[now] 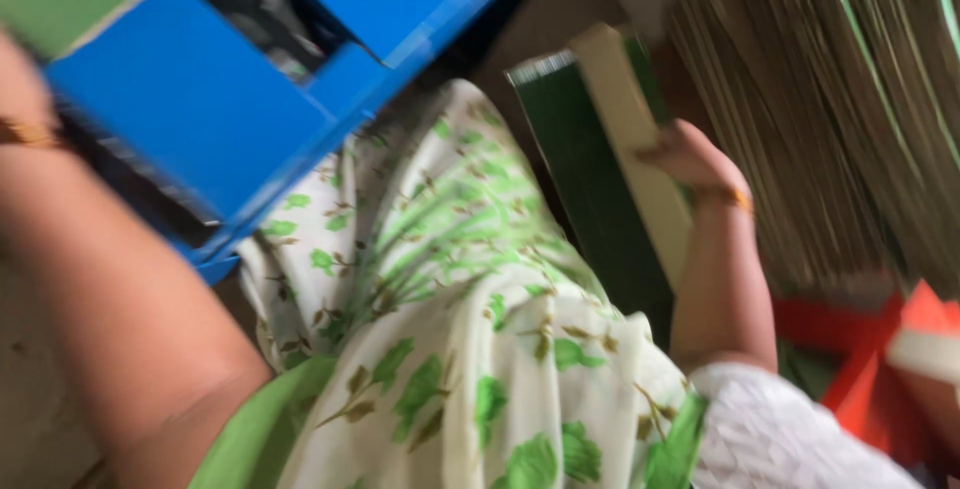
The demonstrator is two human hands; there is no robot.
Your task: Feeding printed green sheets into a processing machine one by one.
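Fingers of the right hand (690,161) curl over the edge of a stack of green cards (600,179) and grip it near the top. The stack stands on its edge, tilted, just beside the person's lap, which is covered by white cloth with green leaves (450,279). A gold bangle (728,197) sits on that wrist.

The stack looks like many thin sheets pressed together. One side is dark green and the broad face is pale cream. It is probably stiff as a block but would bend or slip apart if held loosely. It looks a bit heavy for one hand. The best place to hold it seems to be across the thick edge, thumb on one face and fingers on the other, squeezing so no sheet slides out.

The left hand cannot be seen; only the left arm (120,309) shows, big and blurry, so I cannot tell what its fingers do. Near it is a blue plastic crate (220,99). Behind the right hand lean rows of brown sheets (830,99). Something red (870,379) lies low on the right.
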